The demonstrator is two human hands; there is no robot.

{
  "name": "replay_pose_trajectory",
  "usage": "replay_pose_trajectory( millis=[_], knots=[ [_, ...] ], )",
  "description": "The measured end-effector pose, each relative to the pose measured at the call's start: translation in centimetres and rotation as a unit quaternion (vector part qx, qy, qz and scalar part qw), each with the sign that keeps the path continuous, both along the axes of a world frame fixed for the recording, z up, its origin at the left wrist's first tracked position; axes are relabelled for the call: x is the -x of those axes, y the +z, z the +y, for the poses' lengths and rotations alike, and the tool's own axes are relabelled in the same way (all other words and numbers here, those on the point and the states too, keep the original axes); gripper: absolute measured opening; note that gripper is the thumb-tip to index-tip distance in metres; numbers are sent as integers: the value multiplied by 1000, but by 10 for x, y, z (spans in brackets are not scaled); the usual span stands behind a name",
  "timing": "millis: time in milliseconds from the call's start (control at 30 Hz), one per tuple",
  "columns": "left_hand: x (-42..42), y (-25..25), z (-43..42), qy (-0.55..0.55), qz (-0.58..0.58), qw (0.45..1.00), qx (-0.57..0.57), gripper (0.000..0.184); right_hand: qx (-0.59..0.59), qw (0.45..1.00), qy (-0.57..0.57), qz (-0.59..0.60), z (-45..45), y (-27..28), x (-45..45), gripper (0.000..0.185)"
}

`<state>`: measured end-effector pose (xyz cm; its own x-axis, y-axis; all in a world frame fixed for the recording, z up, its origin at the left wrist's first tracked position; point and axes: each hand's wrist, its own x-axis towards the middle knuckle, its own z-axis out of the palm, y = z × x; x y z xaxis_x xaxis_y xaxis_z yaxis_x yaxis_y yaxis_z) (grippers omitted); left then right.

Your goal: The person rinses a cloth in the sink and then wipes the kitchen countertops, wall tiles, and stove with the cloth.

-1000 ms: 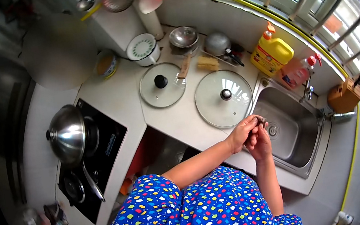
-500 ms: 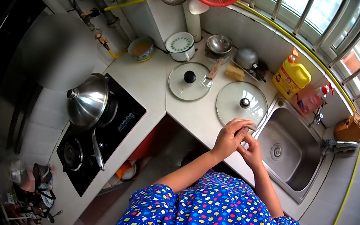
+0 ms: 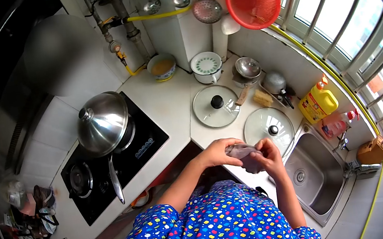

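Note:
A crumpled grey cloth [image 3: 245,155] is stretched between my two hands, above the front edge of the counter. My left hand [image 3: 220,152] grips its left end, fingers over the top and thumb below. On the other side, my right hand [image 3: 269,157] pinches the cloth's right end. Just beyond my right hand lies a glass lid [image 3: 263,126] with a black knob. A second glass lid [image 3: 207,112] rests flat farther back to the left.
A covered steel wok [image 3: 104,124] sits on the black hob [image 3: 148,140], its handle pointing toward me. To the right is the steel sink [image 3: 316,185]. Along the wall stand a yellow bottle [image 3: 319,103], a pink bottle [image 3: 334,125], a white pot [image 3: 208,75] and a bowl [image 3: 163,74].
My hands have moved left and drawn slightly apart. More of the grey cloth shows between them now. The view has also shifted, so the counter items appear lower.

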<state>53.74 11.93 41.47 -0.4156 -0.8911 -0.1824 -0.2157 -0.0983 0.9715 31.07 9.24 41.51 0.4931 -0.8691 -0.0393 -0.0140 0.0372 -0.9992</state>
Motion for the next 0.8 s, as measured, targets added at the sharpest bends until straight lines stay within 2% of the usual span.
replay_pose_trajectory(
  millis=[33,67,133,200,233,267,333,367,400,433,467,533,567,600,667,700,733,800],
  knots=[
    [-14,3,3,9,-55,998,18,74,-53,998,35,7,0,6,-6,27],
    [-27,-1,4,24,-9,999,-20,71,-106,992,70,16,-1,28,-19,32],
    [-45,-4,6,82,126,987,-56,66,-90,978,143,124,-9,28,-27,52],
    [-62,-4,11,158,297,936,-104,61,-146,963,187,125,-14,6,-35,54],
    [-65,-5,11,181,313,930,-71,60,-188,949,228,115,-19,-3,-37,51],
    [-68,-9,12,203,331,921,-38,59,-252,918,281,123,-23,4,-43,40],
    [-60,-13,12,256,515,818,-26,64,-281,908,300,75,-23,-4,-52,30],
    [-55,-20,13,292,521,799,-74,64,-247,931,270,-10,-23,-12,-56,26],
    [-52,-41,18,324,526,778,-114,66,-247,930,272,-7,-22,-12,-62,26],
    [-55,-63,24,278,526,783,-182,63,-239,945,217,-49,-24,-7,-72,25],
    [-56,-67,28,154,575,775,-212,64,-230,956,160,-91,-26,-3,-79,25],
    [-43,-76,42,198,510,801,-242,60,-228,958,151,-81,-27,6,-88,35],
    [-41,-76,45,233,472,825,-205,65,-233,957,167,-54,-29,8,-88,38],
    [-42,-69,44,235,472,822,-214,65,-242,953,181,-28,-32,12,-88,41],
    [-52,-59,41,305,465,816,-158,82,-230,959,150,-65,-31,2,-93,42],
    [-59,-47,38,286,470,827,-120,96,-215,964,118,-103,-32,-6,-95,42],
    [-63,-31,36,290,441,848,-53,87,-250,958,106,-95,-37,-17,-90,40],
    [-79,-13,34,254,339,905,-20,78,-240,963,99,-78,-42,-21,-88,36]
  ],
)
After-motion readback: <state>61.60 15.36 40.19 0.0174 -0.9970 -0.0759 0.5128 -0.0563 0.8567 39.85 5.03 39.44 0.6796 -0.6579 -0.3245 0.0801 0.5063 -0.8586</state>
